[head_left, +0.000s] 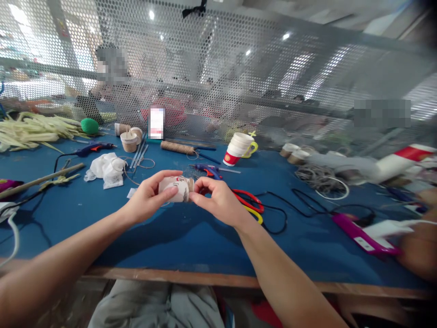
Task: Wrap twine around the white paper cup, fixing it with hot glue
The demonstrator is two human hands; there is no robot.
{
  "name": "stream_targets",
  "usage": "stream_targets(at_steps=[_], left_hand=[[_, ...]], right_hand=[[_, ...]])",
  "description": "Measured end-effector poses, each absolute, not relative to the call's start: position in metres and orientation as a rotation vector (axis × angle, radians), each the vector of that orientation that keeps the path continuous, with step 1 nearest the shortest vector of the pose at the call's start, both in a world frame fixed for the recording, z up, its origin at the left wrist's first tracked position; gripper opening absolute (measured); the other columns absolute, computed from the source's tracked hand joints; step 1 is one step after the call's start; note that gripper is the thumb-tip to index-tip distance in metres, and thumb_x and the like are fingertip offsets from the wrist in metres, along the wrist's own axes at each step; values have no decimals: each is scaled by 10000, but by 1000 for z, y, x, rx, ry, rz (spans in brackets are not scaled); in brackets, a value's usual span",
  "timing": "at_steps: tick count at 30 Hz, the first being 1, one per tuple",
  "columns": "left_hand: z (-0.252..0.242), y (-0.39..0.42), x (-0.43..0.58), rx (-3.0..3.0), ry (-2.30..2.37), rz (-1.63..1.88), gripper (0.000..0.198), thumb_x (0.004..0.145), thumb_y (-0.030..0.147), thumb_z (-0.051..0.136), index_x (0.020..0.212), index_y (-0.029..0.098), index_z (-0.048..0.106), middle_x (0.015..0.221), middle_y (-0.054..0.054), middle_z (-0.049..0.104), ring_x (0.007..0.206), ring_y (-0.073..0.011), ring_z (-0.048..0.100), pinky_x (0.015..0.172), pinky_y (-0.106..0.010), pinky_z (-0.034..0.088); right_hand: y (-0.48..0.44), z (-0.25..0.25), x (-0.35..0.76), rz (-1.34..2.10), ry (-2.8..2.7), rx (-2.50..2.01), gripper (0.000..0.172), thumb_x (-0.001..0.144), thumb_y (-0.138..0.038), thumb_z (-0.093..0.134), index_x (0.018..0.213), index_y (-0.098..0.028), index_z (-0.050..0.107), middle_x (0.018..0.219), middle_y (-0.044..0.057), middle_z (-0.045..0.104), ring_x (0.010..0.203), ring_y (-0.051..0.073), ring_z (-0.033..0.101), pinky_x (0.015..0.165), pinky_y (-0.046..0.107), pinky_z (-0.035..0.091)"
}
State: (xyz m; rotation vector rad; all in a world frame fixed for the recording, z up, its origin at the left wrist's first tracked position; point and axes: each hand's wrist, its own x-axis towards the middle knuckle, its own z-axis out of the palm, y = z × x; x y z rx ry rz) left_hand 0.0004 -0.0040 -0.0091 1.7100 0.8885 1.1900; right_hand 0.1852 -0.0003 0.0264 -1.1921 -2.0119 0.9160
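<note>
My left hand point(147, 197) is wrapped round a small white paper cup point(175, 187) held on its side above the blue table point(191, 237). My right hand point(218, 200) pinches the cup's brown-wrapped end with its fingertips. Both hands hover over the middle of the table, just in front of red and yellow scissors point(251, 202) that lie to the right of them. Part of the cup is hidden by my fingers.
A blue glue gun point(93, 147), crumpled white cloth point(107, 168), a twine spool point(177, 147), stacked cups point(239, 148), pale straw strips point(30, 130) and a wire coil point(322, 180) lie about. A purple tool point(362, 234) and another person's arm point(421, 241) are at right. A perforated screen point(218, 68) stands behind.
</note>
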Motion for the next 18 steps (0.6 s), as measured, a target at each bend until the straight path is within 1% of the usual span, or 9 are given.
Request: stream_targets(at_steps=[2, 6, 9, 11, 14, 18], left_hand=[[-9, -2, 1, 1641, 893, 1218, 368, 812, 296, 532, 1130, 112, 528, 964, -91, 657, 749, -137, 611, 645, -230, 489], [-14, -2, 2, 1739, 936, 1252, 318, 816, 260, 525, 1106, 134, 557, 988, -78, 655, 771, -139, 613, 677, -240, 490], [-17, -5, 3, 1897, 930, 1244, 307, 828, 235, 507, 1120, 156, 558, 1060, -74, 647, 880, -159, 615, 758, -255, 490], [-18, -6, 3, 2004, 914, 1244, 313, 831, 212, 501, 1136, 166, 553, 1093, -68, 645, 957, -169, 607, 826, -263, 477], [-19, -6, 3, 2126, 881, 1219, 339, 841, 205, 484, 1175, 182, 533, 1125, -61, 641, 999, -178, 603, 861, -268, 467], [-20, -6, 3, 2135, 913, 1157, 319, 847, 236, 473, 1150, 167, 548, 1078, -62, 663, 895, -172, 638, 768, -242, 493]], right_hand=[[1, 26, 187, 860, -2045, -1189, 142, 714, -290, 578, 661, -179, 506, 648, -7, 549, 584, 110, 465, 569, 255, 395], [5, 24, 191, 666, -1915, -1126, 144, 776, -316, 546, 816, -178, 549, 790, 38, 600, 694, 143, 537, 646, 280, 440], [7, 22, 190, 518, -1901, -1014, 116, 820, -272, 495, 823, -187, 574, 889, 65, 609, 846, 171, 564, 779, 316, 446], [6, 20, 188, 498, -1939, -937, 174, 852, -266, 448, 828, -191, 603, 957, 75, 613, 962, 181, 552, 878, 340, 418], [4, 15, 183, 652, -1955, -871, 289, 888, -295, 368, 917, -182, 633, 1066, 82, 617, 1065, 184, 528, 960, 368, 375], [6, 11, 182, 1028, -1844, -797, 366, 900, -327, 306, 1027, -185, 619, 1116, 67, 626, 1098, 176, 532, 983, 384, 363]])
